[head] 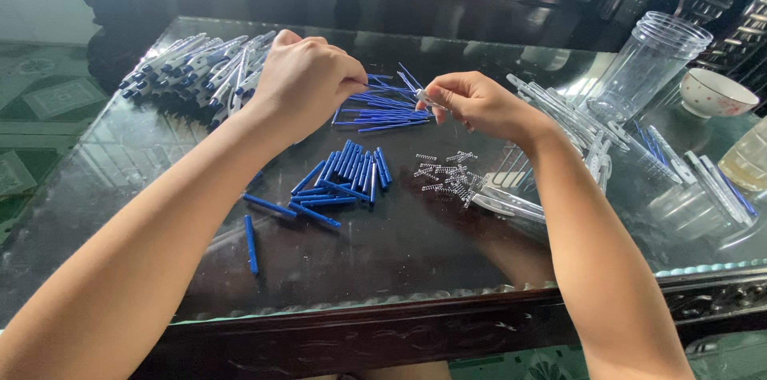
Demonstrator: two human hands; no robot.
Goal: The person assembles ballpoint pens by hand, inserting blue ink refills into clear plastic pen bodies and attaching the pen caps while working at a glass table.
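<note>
Pen parts sorted in heaps on a glass-topped table [399, 260].

Largest first: finished pens [196, 68] heaped far left, clear barrels [559, 120] to the right, blue caps [347, 172] centre, tiny springs [447, 172] beside them. Left hand [307, 80] fisted, contents hidden. Right hand [479, 104] pinched shut on a thin blue refill [399, 95], long axis running side to side between both hands, above the refill pile [379, 112].
</note>
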